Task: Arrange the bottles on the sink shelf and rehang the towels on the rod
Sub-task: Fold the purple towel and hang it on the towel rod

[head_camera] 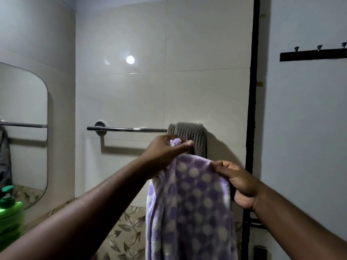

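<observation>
Both hands raised before the chrome towel rod (131, 129), holding a lilac towel with pale dots (189, 199) just below and in front of it. Left hand (165, 151) with its grip pressed together on a bunched top corner; right hand (238, 182) pinching the upper edge, fingers curled behind the cloth. Rest of the towel hanging down between the forearms, not yet over the bar. Grey ribbed towel (189, 137) already draped at the right end of the rod, leaving bare bar to its left. Probably best to lift the top edge clear above the bar, carry it over that bare stretch, then pull down evenly on both sides so nothing slides off; worth spreading the bunched corner flat first, and keeping clear of the grey towel. Glossy pale wall tiles, a leaf-patterned band lower down, a rounded mirror (24, 128) at left, a green pump bottle (10, 205) at the lower left edge, a dark hook rail (313, 54) at upper right. Sink shelf out of view.
</observation>
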`<action>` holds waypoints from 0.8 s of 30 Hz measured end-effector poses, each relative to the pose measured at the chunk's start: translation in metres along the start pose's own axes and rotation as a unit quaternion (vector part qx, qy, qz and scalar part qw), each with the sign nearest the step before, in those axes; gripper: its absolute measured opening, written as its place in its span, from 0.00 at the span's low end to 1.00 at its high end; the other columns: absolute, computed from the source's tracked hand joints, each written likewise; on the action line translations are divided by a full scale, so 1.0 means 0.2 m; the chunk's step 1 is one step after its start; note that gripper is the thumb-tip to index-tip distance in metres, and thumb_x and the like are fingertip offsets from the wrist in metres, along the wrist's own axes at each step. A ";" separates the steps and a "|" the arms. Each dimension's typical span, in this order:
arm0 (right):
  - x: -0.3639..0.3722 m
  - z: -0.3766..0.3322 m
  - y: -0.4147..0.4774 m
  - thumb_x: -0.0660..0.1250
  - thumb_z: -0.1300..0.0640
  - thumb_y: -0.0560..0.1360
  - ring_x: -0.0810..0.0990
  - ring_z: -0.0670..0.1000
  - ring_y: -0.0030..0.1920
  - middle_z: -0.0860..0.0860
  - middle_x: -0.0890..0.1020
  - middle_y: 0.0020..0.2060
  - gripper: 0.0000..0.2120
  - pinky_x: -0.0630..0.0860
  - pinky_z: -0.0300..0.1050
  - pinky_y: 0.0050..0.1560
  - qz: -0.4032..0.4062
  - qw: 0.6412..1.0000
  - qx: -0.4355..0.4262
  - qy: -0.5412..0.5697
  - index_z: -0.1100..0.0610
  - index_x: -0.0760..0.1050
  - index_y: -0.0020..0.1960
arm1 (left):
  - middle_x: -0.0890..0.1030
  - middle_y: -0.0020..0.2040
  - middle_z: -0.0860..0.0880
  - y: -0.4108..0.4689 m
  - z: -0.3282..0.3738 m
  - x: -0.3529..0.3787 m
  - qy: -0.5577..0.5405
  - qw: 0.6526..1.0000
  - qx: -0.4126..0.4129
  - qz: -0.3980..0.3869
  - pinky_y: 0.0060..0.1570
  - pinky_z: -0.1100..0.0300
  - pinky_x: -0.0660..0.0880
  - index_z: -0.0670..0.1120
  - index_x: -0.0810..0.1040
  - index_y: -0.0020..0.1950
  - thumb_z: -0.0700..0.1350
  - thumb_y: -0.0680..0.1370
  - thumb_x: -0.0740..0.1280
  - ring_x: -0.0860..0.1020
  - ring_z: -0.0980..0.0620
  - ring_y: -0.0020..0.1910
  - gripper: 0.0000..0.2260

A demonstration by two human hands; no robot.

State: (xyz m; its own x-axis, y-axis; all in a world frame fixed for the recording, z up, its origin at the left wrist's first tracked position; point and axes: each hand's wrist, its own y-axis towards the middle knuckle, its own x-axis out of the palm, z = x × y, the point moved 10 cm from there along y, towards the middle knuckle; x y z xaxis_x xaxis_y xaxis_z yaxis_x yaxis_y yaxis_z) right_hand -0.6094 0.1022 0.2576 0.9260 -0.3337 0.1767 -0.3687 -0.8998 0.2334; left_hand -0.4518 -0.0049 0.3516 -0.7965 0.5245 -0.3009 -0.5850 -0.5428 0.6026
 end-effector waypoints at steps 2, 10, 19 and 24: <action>0.05 -0.10 0.02 0.76 0.55 0.69 0.82 0.53 0.38 0.59 0.84 0.41 0.10 0.82 0.46 0.41 0.023 0.999 -0.045 -0.007 0.59 0.77 0.44 | 0.88 0.45 0.47 -0.06 -0.02 0.19 -0.020 0.993 -0.028 -0.115 0.48 0.56 0.80 0.42 0.86 0.50 0.53 0.73 0.79 0.82 0.53 0.42 0.15; 0.11 0.01 -0.01 0.69 0.52 0.78 0.83 0.59 0.50 0.65 0.84 0.55 0.15 0.81 0.54 0.54 -0.023 1.000 0.012 -0.006 0.61 0.79 0.58 | 0.85 0.38 0.43 -0.02 -0.03 0.13 -0.139 0.989 -0.040 0.030 0.41 0.54 0.80 0.42 0.81 0.40 0.41 0.75 0.76 0.83 0.44 0.38 0.07; 0.06 -0.08 0.02 0.68 0.66 0.78 0.82 0.50 0.31 0.58 0.83 0.37 0.08 0.80 0.41 0.31 0.116 0.990 -0.079 -0.013 0.57 0.74 0.42 | 0.80 0.38 0.47 -0.07 -0.08 0.36 -0.154 0.983 -0.058 -0.082 0.38 0.62 0.77 0.44 0.73 0.48 0.36 0.76 0.76 0.78 0.54 0.36 0.12; 0.06 -0.04 0.01 0.71 0.51 0.75 0.82 0.58 0.48 0.65 0.82 0.50 0.13 0.79 0.53 0.50 0.059 0.997 -0.041 0.034 0.59 0.75 0.52 | 0.85 0.44 0.45 -0.01 -0.03 0.29 0.010 0.997 0.006 -0.078 0.43 0.61 0.76 0.43 0.83 0.52 0.37 0.78 0.72 0.78 0.55 0.41 0.04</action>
State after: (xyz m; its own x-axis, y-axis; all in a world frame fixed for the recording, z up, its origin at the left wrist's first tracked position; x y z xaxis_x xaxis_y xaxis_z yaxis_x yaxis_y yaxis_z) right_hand -0.5996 0.0991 0.2685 0.8692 -0.4135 0.2711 -0.4827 -0.8284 0.2841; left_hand -0.4980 0.0234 0.3288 -0.6991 0.5890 -0.4053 -0.7000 -0.4483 0.5560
